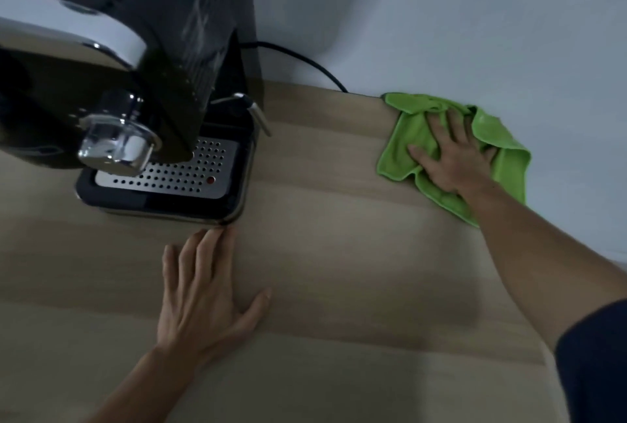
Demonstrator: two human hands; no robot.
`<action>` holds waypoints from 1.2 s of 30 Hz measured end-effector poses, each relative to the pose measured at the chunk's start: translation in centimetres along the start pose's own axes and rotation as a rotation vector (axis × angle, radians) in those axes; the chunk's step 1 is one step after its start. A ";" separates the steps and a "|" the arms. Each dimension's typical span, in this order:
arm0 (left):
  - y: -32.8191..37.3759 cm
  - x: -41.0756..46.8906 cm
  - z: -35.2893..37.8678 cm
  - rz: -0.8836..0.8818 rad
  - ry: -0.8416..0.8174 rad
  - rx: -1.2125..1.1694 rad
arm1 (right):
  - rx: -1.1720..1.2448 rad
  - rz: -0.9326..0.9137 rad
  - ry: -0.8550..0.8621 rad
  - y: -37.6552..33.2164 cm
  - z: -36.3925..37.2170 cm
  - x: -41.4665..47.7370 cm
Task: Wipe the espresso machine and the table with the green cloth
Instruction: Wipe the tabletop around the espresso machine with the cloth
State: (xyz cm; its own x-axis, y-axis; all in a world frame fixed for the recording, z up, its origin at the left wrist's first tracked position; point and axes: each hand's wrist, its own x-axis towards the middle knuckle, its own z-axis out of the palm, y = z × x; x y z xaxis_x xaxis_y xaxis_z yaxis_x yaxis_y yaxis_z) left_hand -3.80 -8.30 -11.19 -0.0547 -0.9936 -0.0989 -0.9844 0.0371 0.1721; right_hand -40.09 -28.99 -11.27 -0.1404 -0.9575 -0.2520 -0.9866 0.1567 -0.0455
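Note:
A black and chrome espresso machine (142,90) stands at the far left of the light wooden table (339,270), with a perforated metal drip tray (169,173) at its base. The green cloth (410,137) lies crumpled at the table's far right corner, partly over the edge. My right hand (451,158) presses flat on the cloth with its fingers spread. My left hand (203,290) rests flat on the table, fingers straight, fingertips just short of the drip tray's front corner.
A black power cable (305,62) runs from behind the machine along the white wall (475,15) to the table's back edge. A steel steam wand (258,117) sticks out on the machine's right side. The table's right edge runs diagonally beside my right forearm.

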 end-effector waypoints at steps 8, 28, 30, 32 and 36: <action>0.4 0.0 -0.4 -0.020 -0.025 -0.011 | 0.068 0.137 0.010 0.0 0.1 -1.0; 0.1 0.0 0.1 -0.007 -0.014 0.003 | -0.053 -0.186 -0.021 -4.0 3.5 -11.3; 0.0 0.0 0.2 -0.005 -0.010 0.001 | 0.002 0.005 -0.019 -0.6 3.0 -10.7; 0.0 0.0 0.3 -0.005 -0.011 -0.008 | 0.005 0.144 -0.030 1.0 2.8 -11.0; -0.2 -0.2 0.2 0.002 -0.022 -0.057 | 0.021 0.189 -0.008 -1.7 3.8 -13.9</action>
State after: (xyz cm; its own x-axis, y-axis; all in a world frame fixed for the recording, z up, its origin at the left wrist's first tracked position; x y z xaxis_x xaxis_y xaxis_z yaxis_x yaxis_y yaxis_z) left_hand -3.60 -8.11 -11.37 -0.0610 -0.9909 -0.1204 -0.9732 0.0323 0.2276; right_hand -36.17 -15.04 -11.42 -0.3227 -0.9084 -0.2657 -0.9406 0.3391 -0.0168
